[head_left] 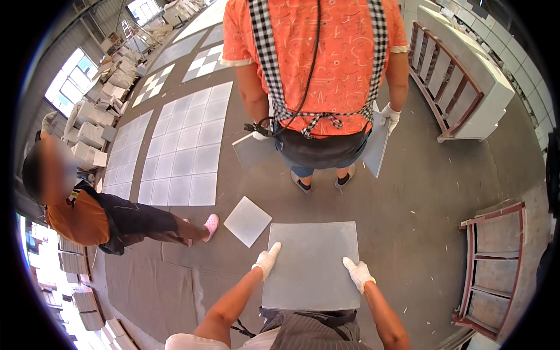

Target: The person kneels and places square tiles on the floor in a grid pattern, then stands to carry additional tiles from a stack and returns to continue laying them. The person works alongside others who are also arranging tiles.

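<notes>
A large square grey tile [311, 269] is held in front of my waist, its flat face turned up toward me. My left hand [267, 261], in a white knitted glove, grips its left edge with the thumb on top. On the opposite edge, a little lower down, my right hand [359, 274] grips it in a matching glove, thumb also on the face. The fingers of both hands are hidden beneath the tile. Just beyond its upper left corner, a lighter square tile [248, 221] lies on the floor, turned diagonally.
Ahead, a person in an orange shirt [326, 64] faces away, carrying a tile [376, 146]. Another person [79, 221] stands at left. Tiles in a grid [186, 146] cover the floor at far left. Framed racks [446, 81] [496, 262] stand at right.
</notes>
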`<action>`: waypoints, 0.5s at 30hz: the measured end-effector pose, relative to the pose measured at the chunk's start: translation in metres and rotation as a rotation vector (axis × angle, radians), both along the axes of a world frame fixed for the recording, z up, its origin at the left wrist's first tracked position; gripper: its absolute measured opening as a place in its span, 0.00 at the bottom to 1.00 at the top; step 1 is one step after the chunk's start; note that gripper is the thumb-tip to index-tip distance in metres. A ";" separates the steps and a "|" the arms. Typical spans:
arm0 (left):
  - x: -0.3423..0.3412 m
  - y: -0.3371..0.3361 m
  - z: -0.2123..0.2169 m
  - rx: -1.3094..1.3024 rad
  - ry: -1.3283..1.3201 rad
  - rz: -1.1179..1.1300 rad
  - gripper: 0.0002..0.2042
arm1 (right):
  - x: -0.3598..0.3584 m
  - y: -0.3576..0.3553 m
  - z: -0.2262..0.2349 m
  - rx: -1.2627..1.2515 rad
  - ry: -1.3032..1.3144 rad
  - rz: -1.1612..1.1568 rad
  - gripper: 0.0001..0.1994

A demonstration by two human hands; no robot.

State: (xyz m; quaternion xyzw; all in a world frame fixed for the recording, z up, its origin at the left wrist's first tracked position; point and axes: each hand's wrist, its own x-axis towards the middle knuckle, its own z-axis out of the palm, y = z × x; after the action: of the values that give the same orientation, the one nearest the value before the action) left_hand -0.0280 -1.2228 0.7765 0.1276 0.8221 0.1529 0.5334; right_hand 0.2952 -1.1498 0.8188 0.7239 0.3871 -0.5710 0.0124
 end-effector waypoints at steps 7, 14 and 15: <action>-0.013 0.016 -0.024 -0.186 0.007 0.113 0.49 | -0.031 0.058 -0.019 -0.113 -0.062 0.223 0.51; -0.018 0.010 -0.017 -0.308 0.008 0.209 0.50 | -0.056 0.093 -0.034 -0.225 -0.064 0.327 0.50; -0.015 0.017 -0.012 -0.308 0.001 0.236 0.49 | -0.053 0.096 -0.051 -0.224 -0.085 0.408 0.50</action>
State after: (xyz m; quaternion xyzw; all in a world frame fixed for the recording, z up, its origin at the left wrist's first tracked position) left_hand -0.0431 -1.2054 0.7644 -0.0527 0.8453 0.0867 0.5246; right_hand 0.2425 -1.0535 0.7675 0.6482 0.4586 -0.5650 0.2242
